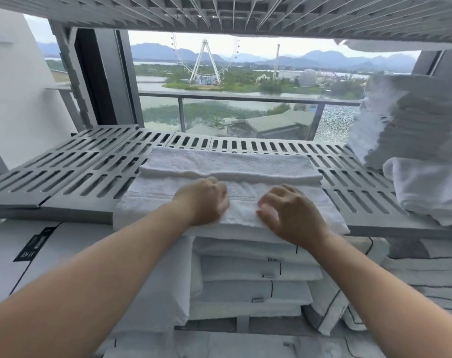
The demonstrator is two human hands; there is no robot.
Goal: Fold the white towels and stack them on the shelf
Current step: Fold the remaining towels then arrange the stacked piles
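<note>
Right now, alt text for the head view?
The left hand and right hand rest with curled fingers on a folded white towel lying on a grey slatted shelf. More white towels are stacked at the shelf's right end, folded linens lie below, and a window behind shows a Ferris wheel.

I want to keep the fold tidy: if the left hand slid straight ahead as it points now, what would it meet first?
Probably the raised upper fold of the white towel, just ahead of the left hand; behind it lies the slotted shelf. Depth is unclear.
</note>
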